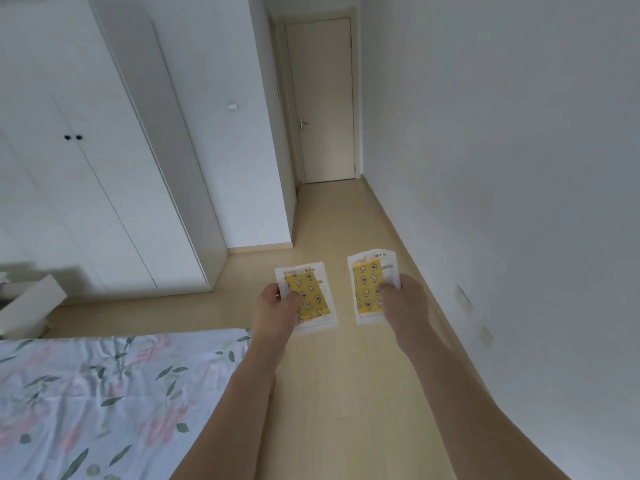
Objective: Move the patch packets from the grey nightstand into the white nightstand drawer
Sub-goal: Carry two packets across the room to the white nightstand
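Left hand [277, 303]: holds the left packets [310, 297], thumb on top, fingers curled under.
Right hand [403, 299]: holds the right packets [369, 287] the same way.
Packets: white with yellow patches, held up over the floor [329, 393], side by side but apart. Each hand may hold more than one; the edges are blurry.
Bed [104, 403]: near left.
Wardrobe [104, 150]: far left.
Door [323, 98]: far, shut.

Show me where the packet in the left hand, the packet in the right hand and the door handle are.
Left packet [309, 295], head view: on the yellow printed patch in its middle.
Right packet [367, 286], head view: on the yellow patch, left of the thumb.
Door handle [303, 124], head view: on the metal lever.
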